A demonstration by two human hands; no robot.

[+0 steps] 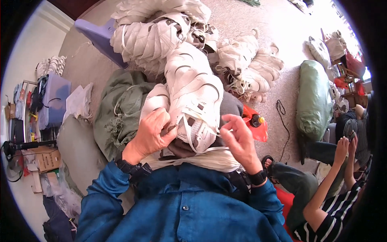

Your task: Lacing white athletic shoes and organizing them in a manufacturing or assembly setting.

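Observation:
A nested stack of white shoe uppers (189, 76) lies in front of me, its near end reaching my lap. On the nearest upper (200, 135), white shoelace (185, 127) runs along the opening and loops across the front. My left hand (151, 131) is closed, thumb and fingers pinching the left edge of that upper. At its right side my right hand (240, 141) has thumb and forefinger pinched on a thin white lace strand, the other fingers curled. A bundle of loose white laces (197, 161) lies across my lap, partly hidden by the upper.
More stacked uppers (147, 42) rest by a purple plastic chair (100, 38); others (246, 60) lie on the floor. A green sack (117, 105) is left, a green roll-shaped bundle (314, 101) right. A red bag with a bottle (256, 121) is close by. Another person (334, 201) sits at right.

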